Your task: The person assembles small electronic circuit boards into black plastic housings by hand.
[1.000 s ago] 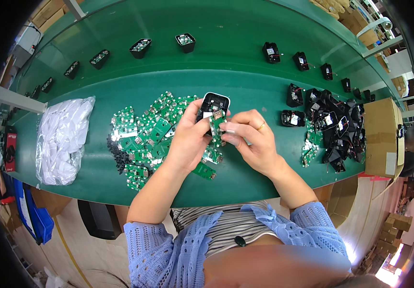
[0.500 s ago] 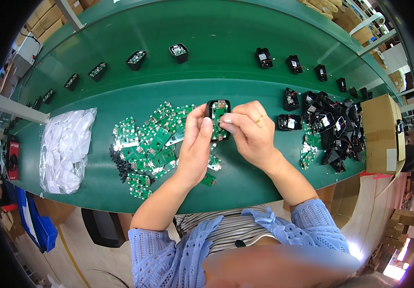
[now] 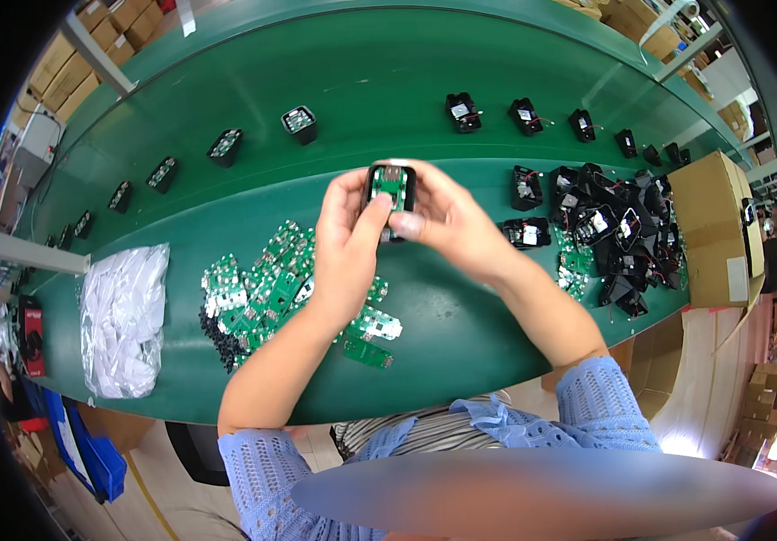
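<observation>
Between my two hands sits a small black plastic housing [image 3: 409,191] with a green circuit board [image 3: 390,183] lying in its open top. My left hand [image 3: 349,230] wraps its left side, the thumb pressing on the board. My right hand [image 3: 447,216] grips the right side, its thumb across the lower end of the board. Fingers behind the housing are mostly hidden. To the left of my left forearm is a heap of loose green circuit boards [image 3: 266,279], with small black parts [image 3: 219,338] along its left edge.
A clear plastic bag of white pieces [image 3: 124,320] lies at the left. On the right are piled black housings [image 3: 623,234], more circuit boards [image 3: 576,261] and a cardboard box [image 3: 717,230]. Filled housings [image 3: 299,122] and wired housings [image 3: 463,112] line the green surface beyond.
My right hand has gone from pinching at the board's right edge to wrapping the housing, thumb on the board. My left thumb has moved onto the board. The view has shifted slightly.
</observation>
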The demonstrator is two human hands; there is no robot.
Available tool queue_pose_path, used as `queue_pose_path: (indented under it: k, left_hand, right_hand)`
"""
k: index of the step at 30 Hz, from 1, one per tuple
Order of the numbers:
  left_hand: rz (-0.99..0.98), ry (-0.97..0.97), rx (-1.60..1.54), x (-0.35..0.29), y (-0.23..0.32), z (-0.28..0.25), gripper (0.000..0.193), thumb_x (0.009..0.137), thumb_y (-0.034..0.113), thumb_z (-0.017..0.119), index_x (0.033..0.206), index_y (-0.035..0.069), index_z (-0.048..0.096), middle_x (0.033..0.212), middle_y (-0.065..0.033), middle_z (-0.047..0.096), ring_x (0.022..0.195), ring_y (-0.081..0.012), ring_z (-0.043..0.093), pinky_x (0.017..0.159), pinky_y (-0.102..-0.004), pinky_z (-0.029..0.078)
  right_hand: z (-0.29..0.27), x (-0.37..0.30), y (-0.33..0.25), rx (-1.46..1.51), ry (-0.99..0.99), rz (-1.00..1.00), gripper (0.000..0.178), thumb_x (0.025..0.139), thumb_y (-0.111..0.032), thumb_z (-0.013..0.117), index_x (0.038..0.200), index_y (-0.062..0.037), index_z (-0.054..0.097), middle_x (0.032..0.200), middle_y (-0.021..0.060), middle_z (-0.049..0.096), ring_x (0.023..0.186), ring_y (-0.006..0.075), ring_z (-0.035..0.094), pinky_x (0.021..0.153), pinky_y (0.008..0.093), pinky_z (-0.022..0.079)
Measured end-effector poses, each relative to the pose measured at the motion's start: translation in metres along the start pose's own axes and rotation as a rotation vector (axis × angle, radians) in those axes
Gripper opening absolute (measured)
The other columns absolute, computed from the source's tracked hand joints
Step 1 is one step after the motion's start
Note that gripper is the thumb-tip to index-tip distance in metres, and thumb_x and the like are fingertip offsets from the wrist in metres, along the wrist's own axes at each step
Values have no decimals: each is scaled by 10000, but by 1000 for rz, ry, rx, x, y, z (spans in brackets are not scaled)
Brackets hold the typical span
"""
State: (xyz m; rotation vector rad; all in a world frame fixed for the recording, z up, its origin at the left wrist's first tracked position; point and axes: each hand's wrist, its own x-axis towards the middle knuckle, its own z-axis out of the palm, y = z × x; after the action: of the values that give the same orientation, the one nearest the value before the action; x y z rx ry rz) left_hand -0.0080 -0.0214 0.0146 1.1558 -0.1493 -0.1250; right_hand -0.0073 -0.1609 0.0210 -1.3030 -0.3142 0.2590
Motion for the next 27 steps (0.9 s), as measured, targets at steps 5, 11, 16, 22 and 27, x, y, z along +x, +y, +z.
queue_pose_path:
  k: [5, 11, 16, 22, 27]
  left_hand:
    - [70, -32, 51, 55, -10, 17, 247, 877, 87, 506, 1093, -16, 446, 986, -61, 567, 897, -96, 528, 775, -234, 429]
    - [-62, 209, 448, 153, -58, 13, 337, 799, 220, 589, 995, -40, 505, 865, -130, 608, 787, -175, 567, 692, -289, 442]
    - [-271, 107, 989, 204, -101, -17, 430, 795, 332, 552, 1116, 46, 534, 874, -176, 609, 974, -317, 517, 882, -393, 386]
    - [93, 16, 819, 159, -53, 12, 507, 818, 454, 552, 1081, 20, 536, 904, -106, 583, 839, -200, 547, 719, -319, 452]
    - [-305, -331, 500, 92, 2, -3, 325, 864, 278, 554, 1049, 12, 561, 876, -46, 590, 753, -103, 551, 625, -236, 459]
  right_hand:
    - [-35, 32, -12, -116, 141, -84, 451, 778, -65, 614, 1191, -36, 437, 1047, 69, 537, 941, 146, 525, 831, 293, 436]
    - [-120, 78, 7, -1575, 556, -166, 794, 713, -397, 695, 1298, -26, 307, 1223, 211, 423, 1108, 332, 457, 882, 407, 416]
    - [-148, 88, 14, -1485, 363, 321, 778, 707, -318, 672, 1302, -17, 270, 1123, 211, 504, 1005, 353, 521, 834, 394, 442]
    - [-111, 55, -4, -1096, 223, 52, 647, 703, -136, 639, 1246, -9, 312, 1048, 211, 538, 935, 333, 556, 814, 377, 450]
    - [-57, 19, -14, -846, 103, -328, 392, 730, -88, 647, 1075, -35, 468, 998, 129, 556, 930, 297, 544, 778, 344, 459]
